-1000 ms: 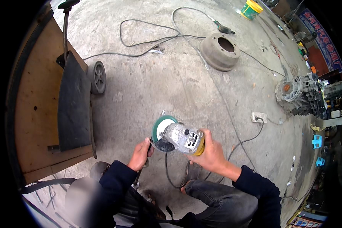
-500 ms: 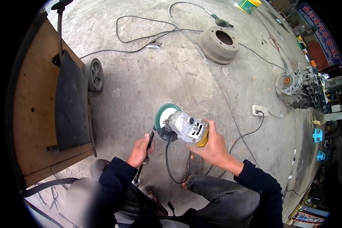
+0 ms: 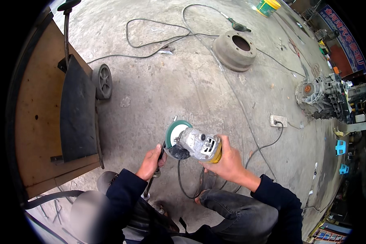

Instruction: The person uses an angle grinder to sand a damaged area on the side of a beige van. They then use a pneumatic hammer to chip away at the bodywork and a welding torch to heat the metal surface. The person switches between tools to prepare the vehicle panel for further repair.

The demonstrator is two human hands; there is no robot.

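My right hand (image 3: 228,163) grips the yellow rear body of an angle grinder (image 3: 201,145). Its head points left, with a green-rimmed disc (image 3: 184,123) that has a white centre and a dark guard under it. My left hand (image 3: 149,163) is closed around a thin dark rod (image 3: 149,187), which runs down toward my legs. The rod's upper end lies at the disc's left edge; whether they touch I cannot tell. Part of the rod is hidden behind my fingers.
At left stands a wooden cart (image 3: 36,134) with a grey wheel (image 3: 104,81). A brake drum (image 3: 223,55), a green power tool (image 3: 238,26) and cables lie ahead. A socket strip (image 3: 275,121) and a large metal gearbox (image 3: 313,95) are at right.
The grinder's head and disc have dropped slightly toward me. Both hands keep their holds, and the left hand has barely moved.
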